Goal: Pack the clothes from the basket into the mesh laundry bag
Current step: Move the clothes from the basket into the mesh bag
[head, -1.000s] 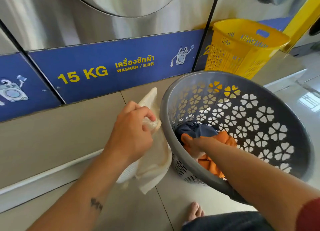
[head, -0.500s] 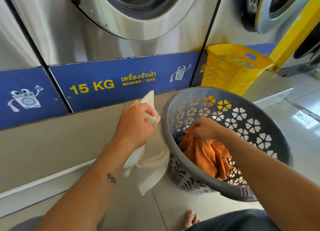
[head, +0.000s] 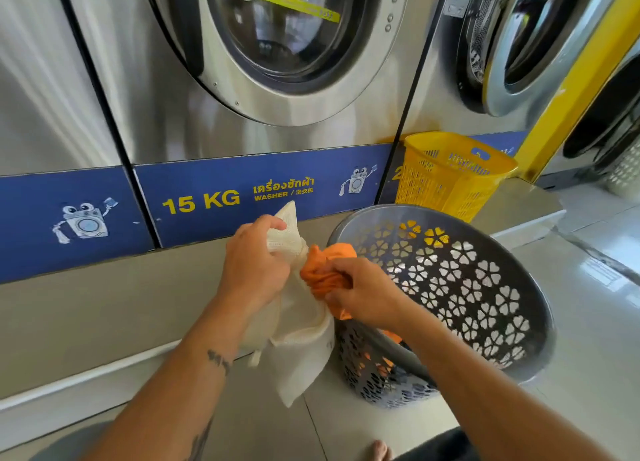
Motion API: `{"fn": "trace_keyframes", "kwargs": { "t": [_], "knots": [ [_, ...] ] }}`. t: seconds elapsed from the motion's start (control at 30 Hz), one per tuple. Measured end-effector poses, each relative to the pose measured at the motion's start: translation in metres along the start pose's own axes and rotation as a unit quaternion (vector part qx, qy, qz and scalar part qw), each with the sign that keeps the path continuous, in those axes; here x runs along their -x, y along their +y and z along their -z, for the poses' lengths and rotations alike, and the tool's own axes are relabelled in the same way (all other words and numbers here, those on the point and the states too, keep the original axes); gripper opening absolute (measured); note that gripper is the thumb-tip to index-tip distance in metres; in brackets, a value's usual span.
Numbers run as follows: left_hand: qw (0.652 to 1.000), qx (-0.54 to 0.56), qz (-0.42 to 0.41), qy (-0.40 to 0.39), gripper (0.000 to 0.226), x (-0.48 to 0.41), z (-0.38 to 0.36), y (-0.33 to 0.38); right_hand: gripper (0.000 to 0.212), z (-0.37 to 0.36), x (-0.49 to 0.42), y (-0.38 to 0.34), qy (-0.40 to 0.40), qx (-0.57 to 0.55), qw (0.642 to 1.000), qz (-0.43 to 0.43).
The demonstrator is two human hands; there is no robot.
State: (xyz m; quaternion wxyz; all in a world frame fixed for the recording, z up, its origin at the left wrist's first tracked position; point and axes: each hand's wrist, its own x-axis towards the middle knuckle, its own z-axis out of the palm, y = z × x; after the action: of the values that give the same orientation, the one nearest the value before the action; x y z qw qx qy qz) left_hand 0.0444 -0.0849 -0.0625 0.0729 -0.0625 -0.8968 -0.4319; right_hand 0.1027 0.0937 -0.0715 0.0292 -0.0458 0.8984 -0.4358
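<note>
My left hand grips the top of the cream mesh laundry bag, which hangs down to the left of the grey basket. My right hand clutches a bunched orange garment and presses it against the bag's mouth, right beside my left hand. The garment's tail still trails over the basket's near rim. The basket is tilted toward me, with flower-shaped holes in its wall. Dark cloth shows through the holes low in the basket.
A row of steel washing machines stands behind a beige tiled step. A yellow basket sits on the step behind the grey one. A bare foot rests on the tiled floor below.
My right hand lifted the orange garment out of the basket and carried it left to the bag's mouth. The view tilted up, showing more of the washers.
</note>
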Motion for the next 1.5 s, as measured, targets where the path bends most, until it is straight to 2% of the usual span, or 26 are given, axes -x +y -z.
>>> {"fn": "trace_keyframes", "kwargs": {
  "t": [0.1, 0.23, 0.33, 0.37, 0.43, 0.5, 0.57, 0.63, 0.67, 0.73, 0.8, 0.93, 1.03, 1.13, 1.27, 1.3, 1.4, 1.5],
  "knots": [
    [0.999, 0.029, 0.029, 0.007, 0.047, 0.002, 0.006, -0.004, 0.041, -0.02, -0.003, 0.004, 0.017, 0.105, 0.992, 0.061],
    [0.998, 0.054, 0.003, 0.018, 0.046, 0.002, 0.011, -0.002, 0.037, -0.039, -0.008, 0.012, 0.04, 0.221, 0.967, 0.116],
    [0.998, 0.058, -0.027, 0.022, 0.044, 0.0, 0.011, -0.005, 0.043, -0.044, -0.009, 0.011, -0.032, 0.338, 0.928, 0.154],
    [0.998, 0.058, -0.032, 0.025, 0.042, -0.001, 0.011, -0.006, 0.047, -0.043, -0.008, 0.01, -0.047, 0.337, 0.928, 0.149],
    [0.997, 0.055, -0.036, 0.03, 0.04, -0.003, 0.011, -0.009, 0.051, -0.033, -0.008, 0.01, -0.035, 0.225, 0.968, 0.102],
    [0.998, 0.053, -0.037, 0.027, 0.039, -0.004, 0.011, -0.01, 0.048, -0.02, -0.01, 0.013, 0.037, 0.138, 0.985, 0.095],
    [0.998, 0.049, -0.039, 0.022, 0.038, -0.004, 0.009, -0.011, 0.064, -0.007, -0.011, 0.019, 0.08, 0.169, 0.982, 0.043],
    [0.998, 0.043, -0.042, 0.016, 0.039, -0.004, 0.007, -0.011, 0.084, -0.001, -0.014, 0.032, 0.047, 0.217, 0.972, -0.071],
    [0.998, 0.04, -0.043, 0.013, 0.039, -0.004, 0.006, -0.01, 0.09, -0.002, -0.015, 0.041, 0.014, 0.185, 0.976, -0.117],
    [0.998, 0.034, -0.046, 0.004, 0.038, -0.002, 0.004, -0.008, 0.097, -0.005, -0.015, 0.054, -0.033, 0.016, 0.985, -0.169],
    [0.998, 0.028, -0.05, -0.004, 0.038, 0.0, 0.003, -0.007, 0.086, -0.006, -0.016, 0.062, -0.006, -0.07, 0.982, -0.173],
    [0.998, 0.004, -0.057, -0.016, 0.041, 0.001, 0.0, -0.007, 0.041, -0.011, -0.014, 0.053, 0.076, 0.079, 0.989, -0.097],
    [0.999, -0.003, -0.047, -0.012, 0.044, 0.003, 0.0, -0.007, 0.034, -0.014, -0.009, 0.027, 0.131, 0.225, 0.965, -0.01],
    [0.999, 0.036, -0.015, 0.001, 0.044, 0.003, 0.006, -0.002, 0.043, -0.022, -0.005, 0.003, 0.142, 0.267, 0.952, 0.042],
    [0.996, 0.084, 0.014, 0.016, 0.036, 0.002, 0.015, 0.0, 0.056, -0.028, -0.003, 0.003, -0.033, 0.372, 0.926, 0.058],
    [0.996, 0.09, 0.018, 0.014, 0.035, 0.003, 0.015, 0.0, 0.059, -0.024, -0.004, 0.006, -0.053, 0.359, 0.93, 0.054],
    [0.995, 0.097, 0.025, 0.004, 0.035, 0.004, 0.015, -0.002, 0.077, -0.011, -0.008, 0.018, -0.031, 0.256, 0.966, 0.023],
    [0.996, 0.093, 0.015, -0.003, 0.038, 0.003, 0.013, -0.001, 0.108, 0.0, -0.01, 0.034, -0.063, 0.219, 0.97, -0.087]
  ]
}}
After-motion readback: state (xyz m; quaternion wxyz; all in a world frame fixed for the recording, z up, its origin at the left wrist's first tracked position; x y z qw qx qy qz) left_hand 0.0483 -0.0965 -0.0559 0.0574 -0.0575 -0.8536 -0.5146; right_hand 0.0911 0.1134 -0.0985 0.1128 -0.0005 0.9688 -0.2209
